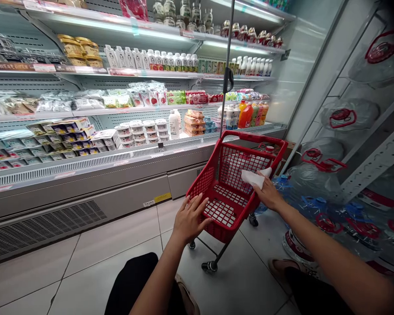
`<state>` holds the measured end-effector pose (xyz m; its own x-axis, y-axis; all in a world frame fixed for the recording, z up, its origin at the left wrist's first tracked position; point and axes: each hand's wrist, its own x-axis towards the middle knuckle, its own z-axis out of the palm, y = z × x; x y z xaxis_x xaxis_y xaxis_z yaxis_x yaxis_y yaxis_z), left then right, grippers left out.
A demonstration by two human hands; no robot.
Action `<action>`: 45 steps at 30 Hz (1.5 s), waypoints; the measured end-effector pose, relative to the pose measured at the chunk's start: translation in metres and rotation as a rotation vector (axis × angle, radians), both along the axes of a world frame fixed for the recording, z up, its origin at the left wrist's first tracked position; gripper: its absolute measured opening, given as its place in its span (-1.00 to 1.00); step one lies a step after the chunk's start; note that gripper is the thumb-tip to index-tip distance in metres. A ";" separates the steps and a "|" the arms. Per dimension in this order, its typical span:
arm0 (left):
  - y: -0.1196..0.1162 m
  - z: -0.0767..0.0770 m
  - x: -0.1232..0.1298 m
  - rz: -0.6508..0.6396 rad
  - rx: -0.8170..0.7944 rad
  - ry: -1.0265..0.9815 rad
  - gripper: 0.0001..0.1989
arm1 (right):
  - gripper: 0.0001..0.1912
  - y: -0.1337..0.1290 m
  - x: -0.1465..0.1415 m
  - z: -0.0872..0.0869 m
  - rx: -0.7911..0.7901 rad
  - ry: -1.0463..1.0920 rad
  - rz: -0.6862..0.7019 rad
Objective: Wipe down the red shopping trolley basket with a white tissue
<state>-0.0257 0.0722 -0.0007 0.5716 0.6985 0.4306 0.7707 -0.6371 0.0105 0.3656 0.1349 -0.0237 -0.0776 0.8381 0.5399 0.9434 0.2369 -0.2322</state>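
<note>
A small red shopping cart (pixel 213 192) with a grid basket stands on the tiled floor in front of me. My left hand (pixel 191 218) rests on the cart's near left rim, fingers spread, holding nothing. On the right side of the basket, my right hand (pixel 266 191) has a white cloth (pixel 256 178) between its fingers, against the cart's upper right edge. Part of the right fingers is hidden by the cloth. Grey metal legs with black wheels (pixel 209 266) show under the basket.
A refrigerated display (pixel 118 170) with dairy goods and drinks runs along the left and behind the cart. Large water bottles (pixel 318 210) with red handles crowd the right side by a white rack (pixel 374 162). My knees and shoes flank the cart.
</note>
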 end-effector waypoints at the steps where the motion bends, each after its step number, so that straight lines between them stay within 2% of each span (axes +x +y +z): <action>1: -0.001 0.000 -0.003 -0.026 0.006 0.019 -0.26 | -0.36 0.001 -0.005 0.000 -0.008 -0.001 0.003; 3: -0.002 -0.001 -0.007 -0.054 0.017 0.053 -0.23 | -0.37 -0.007 -0.020 -0.003 -0.024 -0.004 0.044; 5: -0.002 -0.001 -0.010 -0.068 0.031 0.074 -0.26 | -0.37 -0.027 -0.039 -0.007 -0.032 0.018 0.121; 9: 0.002 0.001 -0.011 -0.133 0.067 0.103 -0.31 | -0.32 -0.089 -0.086 -0.014 -0.053 0.158 0.219; 12: 0.002 0.002 -0.011 -0.183 0.088 0.133 -0.31 | -0.28 -0.133 -0.119 -0.014 -0.108 0.162 0.275; 14: -0.001 -0.001 -0.009 -0.180 0.098 0.136 -0.31 | -0.25 -0.153 -0.134 -0.012 -0.146 0.123 0.325; 17: -0.011 -0.009 0.003 -0.103 0.100 0.099 -0.28 | -0.23 -0.169 -0.144 -0.009 -0.158 0.085 0.344; 22: -0.037 -0.022 0.050 0.030 0.088 0.006 -0.18 | -0.18 -0.171 -0.141 -0.005 -0.070 0.106 0.190; 25: -0.052 -0.017 0.078 0.047 0.072 -0.045 -0.17 | -0.17 -0.168 -0.140 -0.005 -0.043 0.112 0.130; 27: -0.056 -0.009 0.087 -0.016 0.030 -0.064 -0.12 | -0.16 -0.166 -0.142 -0.007 -0.028 0.121 0.122; 31: -0.039 0.007 0.078 -0.173 -0.078 -0.089 0.02 | -0.16 -0.162 -0.145 -0.011 -0.014 0.156 0.124; 34: -0.012 0.015 0.055 -0.206 -0.054 -0.055 0.12 | -0.17 -0.162 -0.138 -0.015 -0.040 0.179 0.138; 38: 0.011 0.016 0.034 -0.226 -0.072 0.030 0.09 | -0.24 -0.160 -0.111 -0.025 -0.082 0.143 0.112; 41: 0.007 0.014 0.041 -0.230 -0.094 0.036 0.00 | -0.28 -0.149 -0.083 -0.033 -0.050 0.120 0.040; 45: -0.011 0.011 0.067 -0.233 -0.092 -0.024 -0.01 | -0.28 -0.133 -0.061 -0.037 0.031 0.079 -0.016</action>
<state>0.0408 0.0610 0.0102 0.7121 0.5862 0.3864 0.6022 -0.7929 0.0931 0.3050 0.0020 -0.0609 -0.0203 0.8217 0.5695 0.9263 0.2298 -0.2987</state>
